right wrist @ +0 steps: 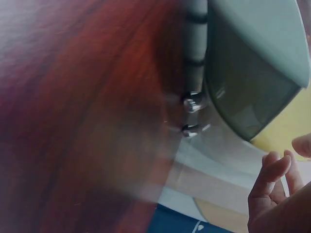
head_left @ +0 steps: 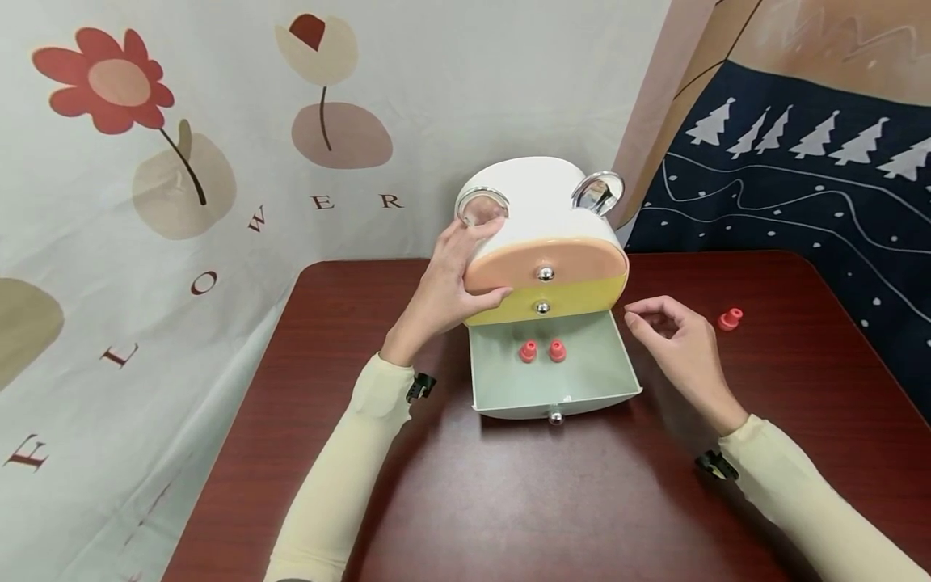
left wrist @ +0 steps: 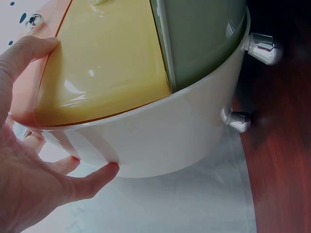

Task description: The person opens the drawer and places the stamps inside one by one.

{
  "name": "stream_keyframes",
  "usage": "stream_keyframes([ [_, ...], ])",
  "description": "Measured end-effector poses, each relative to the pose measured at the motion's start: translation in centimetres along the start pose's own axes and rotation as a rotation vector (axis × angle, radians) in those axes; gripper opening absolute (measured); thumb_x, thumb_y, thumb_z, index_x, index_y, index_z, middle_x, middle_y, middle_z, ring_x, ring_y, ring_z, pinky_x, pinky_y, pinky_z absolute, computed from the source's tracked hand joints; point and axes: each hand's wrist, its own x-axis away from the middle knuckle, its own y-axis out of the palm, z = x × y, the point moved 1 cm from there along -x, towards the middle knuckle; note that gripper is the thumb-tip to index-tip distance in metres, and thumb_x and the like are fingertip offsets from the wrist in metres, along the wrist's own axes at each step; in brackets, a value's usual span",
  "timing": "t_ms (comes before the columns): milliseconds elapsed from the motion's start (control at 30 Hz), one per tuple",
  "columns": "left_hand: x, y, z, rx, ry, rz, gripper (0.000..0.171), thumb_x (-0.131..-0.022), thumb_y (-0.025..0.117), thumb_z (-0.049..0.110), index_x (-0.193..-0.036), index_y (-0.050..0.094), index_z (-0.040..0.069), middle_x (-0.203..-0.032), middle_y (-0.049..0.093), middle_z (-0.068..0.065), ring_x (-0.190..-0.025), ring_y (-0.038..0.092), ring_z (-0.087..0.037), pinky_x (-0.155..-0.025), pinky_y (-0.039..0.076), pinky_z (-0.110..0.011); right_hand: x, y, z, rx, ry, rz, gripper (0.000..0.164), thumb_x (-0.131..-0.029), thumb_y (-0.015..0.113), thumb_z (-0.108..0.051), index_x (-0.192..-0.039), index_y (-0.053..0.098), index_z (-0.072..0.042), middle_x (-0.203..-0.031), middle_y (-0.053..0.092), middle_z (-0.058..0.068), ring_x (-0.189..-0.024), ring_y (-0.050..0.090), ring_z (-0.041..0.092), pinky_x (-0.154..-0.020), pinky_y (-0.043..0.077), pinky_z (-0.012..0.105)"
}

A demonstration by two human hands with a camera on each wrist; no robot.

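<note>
A small rounded drawer cabinet (head_left: 541, 190) with a white shell and two silver-rimmed ears stands on the table. My left hand (head_left: 458, 275) grips its left side, thumb across the front near the seam of the orange drawer (left wrist: 30, 97) and yellow drawer (left wrist: 102, 63), fingers along the white side. The green bottom drawer (head_left: 502, 380) is pulled out and holds two small red cone-like pieces (head_left: 528, 351). Just right of that drawer hovers my right hand (head_left: 680, 343), fingers loosely bent with nothing between them. Another red piece (head_left: 730, 318) lies on the table beyond it.
The dark red wooden table (head_left: 567, 501) carries the cabinet near its back edge. Behind hangs a pale cloth with flower prints (head_left: 240, 97), and at the right a dark blue cloth with white trees (head_left: 785, 186). Silver feet (left wrist: 238, 121) support the cabinet.
</note>
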Motion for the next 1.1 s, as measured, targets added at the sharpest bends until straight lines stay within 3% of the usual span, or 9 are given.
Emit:
stream_keyframes([
  [233, 0.1, 0.0, 0.0, -0.002, -0.008, -0.005, 0.088, -0.083, 0.096, 0.017, -0.158, 0.053, 0.008, -0.158, 0.056, -0.013, -0.145, 0.048, -0.029, -0.131, 0.014, -0.042, -0.1, -1.0, 1.8, -0.002, 0.019, 0.069, 0.024, -0.102, 0.08, -0.02, -0.121, 0.08, -0.006, -0.1, 0.076, -0.005, -0.083, 0.065, 0.008, -0.071, 0.048, 0.015],
  [567, 0.0, 0.0, -0.1, 0.0, -0.004, -0.008, 0.087, -0.083, 0.096, 0.017, -0.158, 0.052, 0.008, -0.158, 0.056, -0.014, -0.146, 0.047, -0.029, -0.131, 0.013, -0.042, 0.3, -3.1, 3.1, 0.087, 0.063, 0.108, 0.028, -0.101, 0.08, -0.026, -0.123, 0.08, -0.008, -0.093, 0.073, -0.008, -0.083, 0.062, 0.007, -0.066, 0.044, 0.017],
  [833, 0.1, 0.0, -0.2, 0.007, -0.016, -0.01, 0.087, -0.083, 0.096, 0.016, -0.158, 0.052, 0.009, -0.158, 0.056, -0.014, -0.148, 0.045, -0.029, -0.131, 0.014, -0.042, 0.0, -5.3, 4.2, 0.228, 0.177, 0.172, 0.034, -0.1, 0.08, -0.037, -0.123, 0.079, -0.012, -0.087, 0.068, -0.006, -0.079, 0.058, 0.005, -0.062, 0.04, 0.022],
  [1100, 0.0, 0.0, -0.2, 0.014, -0.006, -0.007, 0.087, -0.083, 0.096, 0.016, -0.158, 0.053, 0.008, -0.158, 0.056, -0.014, -0.146, 0.047, -0.028, -0.131, 0.013, -0.042, -0.2, -6.7, 5.3, 0.274, 0.246, 0.187, 0.036, -0.101, 0.077, -0.039, -0.124, 0.078, -0.01, -0.087, 0.065, -0.003, -0.079, 0.053, 0.007, -0.064, 0.038, 0.024],
])
